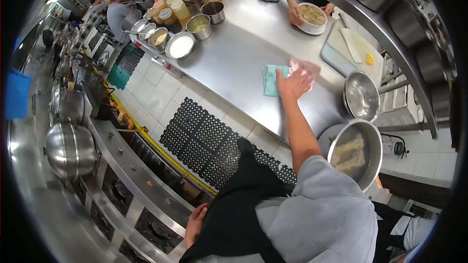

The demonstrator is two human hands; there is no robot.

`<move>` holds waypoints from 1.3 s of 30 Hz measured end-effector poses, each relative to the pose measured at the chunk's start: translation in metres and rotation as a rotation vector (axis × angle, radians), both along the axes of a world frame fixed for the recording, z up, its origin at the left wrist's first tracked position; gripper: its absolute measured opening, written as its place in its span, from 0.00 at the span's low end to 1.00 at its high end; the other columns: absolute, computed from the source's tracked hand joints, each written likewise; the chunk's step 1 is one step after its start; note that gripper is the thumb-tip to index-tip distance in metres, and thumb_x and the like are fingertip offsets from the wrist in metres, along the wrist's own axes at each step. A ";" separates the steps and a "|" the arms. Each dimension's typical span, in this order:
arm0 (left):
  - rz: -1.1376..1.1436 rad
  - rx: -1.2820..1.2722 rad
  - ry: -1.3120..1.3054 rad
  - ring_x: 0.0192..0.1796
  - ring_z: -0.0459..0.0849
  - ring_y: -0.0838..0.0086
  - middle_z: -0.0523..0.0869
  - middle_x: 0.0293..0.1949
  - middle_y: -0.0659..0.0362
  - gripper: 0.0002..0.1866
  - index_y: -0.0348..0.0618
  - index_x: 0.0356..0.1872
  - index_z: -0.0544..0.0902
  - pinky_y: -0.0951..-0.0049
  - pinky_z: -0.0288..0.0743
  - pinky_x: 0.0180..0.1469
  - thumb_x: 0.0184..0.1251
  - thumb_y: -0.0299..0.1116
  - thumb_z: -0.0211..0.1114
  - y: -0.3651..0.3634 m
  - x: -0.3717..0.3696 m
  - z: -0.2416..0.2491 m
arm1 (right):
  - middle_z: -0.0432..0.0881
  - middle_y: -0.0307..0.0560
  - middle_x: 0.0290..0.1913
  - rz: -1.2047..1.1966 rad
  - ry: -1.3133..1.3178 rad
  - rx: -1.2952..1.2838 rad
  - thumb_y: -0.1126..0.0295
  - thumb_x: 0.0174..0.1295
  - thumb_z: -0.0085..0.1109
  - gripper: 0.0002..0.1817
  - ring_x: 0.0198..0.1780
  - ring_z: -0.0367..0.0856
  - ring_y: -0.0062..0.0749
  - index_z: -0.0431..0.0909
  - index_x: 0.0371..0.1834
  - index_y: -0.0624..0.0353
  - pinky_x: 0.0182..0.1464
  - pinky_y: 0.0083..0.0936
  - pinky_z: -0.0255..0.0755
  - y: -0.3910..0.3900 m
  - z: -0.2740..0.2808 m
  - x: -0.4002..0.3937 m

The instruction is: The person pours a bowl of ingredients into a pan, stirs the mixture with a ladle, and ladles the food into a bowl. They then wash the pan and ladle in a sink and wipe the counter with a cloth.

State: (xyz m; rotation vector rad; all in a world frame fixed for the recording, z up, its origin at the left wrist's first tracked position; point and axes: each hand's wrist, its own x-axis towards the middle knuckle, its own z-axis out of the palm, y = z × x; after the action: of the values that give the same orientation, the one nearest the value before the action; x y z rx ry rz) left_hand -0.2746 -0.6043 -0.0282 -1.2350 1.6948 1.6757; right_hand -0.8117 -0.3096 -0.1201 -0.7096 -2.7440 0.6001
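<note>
My right hand (294,84) reaches out over the steel table and presses down on a folded wiping cloth. The teal part of the cloth (270,81) shows to the left of the hand. A pinkish-white part (312,68), blurred by motion, spreads beyond the fingers. Low at my left side, by the stove front and against my black apron, is my left hand (196,225). Its fingers are curled in, and whatever they may hold is hidden.
A metal bowl (361,96) and a pot of liquid with pale pieces (373,141) stand right. A cutting board (336,51) bears a knife (351,45). Another person's hand (296,17) touches a soup bowl (312,30). Sauce bottles (180,12) line the far left; stove burners (158,226) are lower left.
</note>
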 end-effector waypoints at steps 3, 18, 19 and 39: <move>-0.005 -0.040 -0.047 0.61 0.82 0.73 0.87 0.60 0.56 0.23 0.37 0.68 0.81 0.73 0.72 0.66 0.84 0.42 0.61 -0.017 -0.035 0.023 | 0.60 0.63 0.82 0.160 0.174 0.144 0.42 0.59 0.64 0.50 0.86 0.46 0.64 0.62 0.80 0.61 0.83 0.61 0.40 -0.020 -0.041 -0.078; -0.199 0.017 0.002 0.64 0.83 0.71 0.87 0.60 0.54 0.22 0.36 0.68 0.80 0.69 0.77 0.61 0.84 0.40 0.60 -0.112 -0.193 -0.032 | 0.82 0.49 0.59 1.235 0.123 -0.644 0.75 0.50 0.63 0.26 0.60 0.78 0.53 0.85 0.57 0.51 0.61 0.50 0.74 -0.245 0.009 0.037; -0.197 0.003 -0.021 0.62 0.82 0.74 0.88 0.58 0.57 0.20 0.36 0.67 0.81 0.71 0.76 0.59 0.84 0.38 0.60 -0.115 -0.211 -0.022 | 0.82 0.49 0.58 1.184 0.196 -0.689 0.75 0.49 0.63 0.26 0.60 0.78 0.53 0.85 0.57 0.51 0.60 0.50 0.74 -0.223 0.016 0.044; -0.810 0.128 0.124 0.38 0.76 0.85 0.84 0.39 0.68 0.19 0.39 0.62 0.84 0.80 0.70 0.41 0.82 0.42 0.64 -0.222 -0.372 -0.099 | 0.76 0.60 0.59 -0.158 -0.149 -0.069 0.72 0.56 0.63 0.30 0.59 0.75 0.63 0.74 0.65 0.59 0.63 0.55 0.72 -0.041 0.022 0.183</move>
State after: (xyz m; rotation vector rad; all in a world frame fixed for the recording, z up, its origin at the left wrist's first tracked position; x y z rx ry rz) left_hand -0.6467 -0.8260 -0.1268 -0.2922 1.7778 1.3244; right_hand -0.6284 -0.3504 -0.0977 -1.0152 -2.7762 0.6321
